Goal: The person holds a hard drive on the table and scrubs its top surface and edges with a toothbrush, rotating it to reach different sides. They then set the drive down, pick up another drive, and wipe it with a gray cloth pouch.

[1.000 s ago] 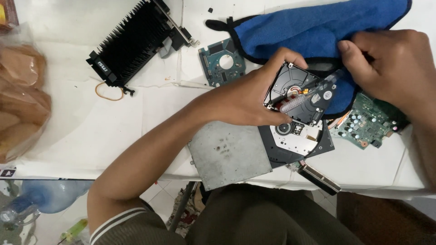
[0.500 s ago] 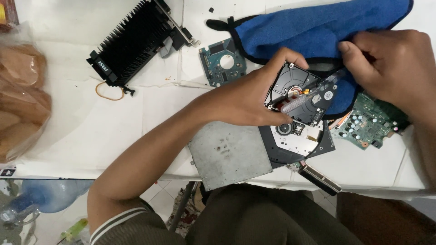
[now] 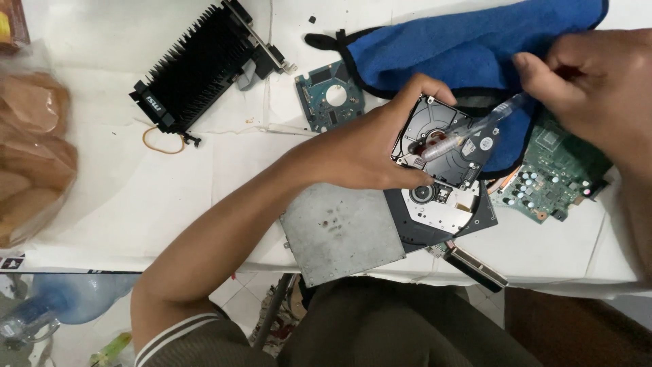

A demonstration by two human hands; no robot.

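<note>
My left hand (image 3: pixel 367 153) grips an opened black hard drive (image 3: pixel 441 136) by its left edge and holds it tilted above the table. My right hand (image 3: pixel 591 88) comes in from the upper right, its fingers pinched on a thin translucent tool (image 3: pixel 475 129). The tool slants down to the left, and its blurred tip lies over the inside of the drive. A blue cloth (image 3: pixel 468 47) lies behind and partly under the drive.
Below the drive lies an opened optical drive (image 3: pixel 435 207) with a grey metal lid (image 3: pixel 339 231). A green circuit board (image 3: pixel 557 180) sits to the right, and a small drive board (image 3: pixel 329 102) and a black finned heatsink card (image 3: pixel 197 64) to the left. A plastic bag (image 3: pixel 30 156) is far left.
My right hand has lifted a little toward the upper right, and the translucent tool now shows stretched across the drive. My left hand keeps its hold.
</note>
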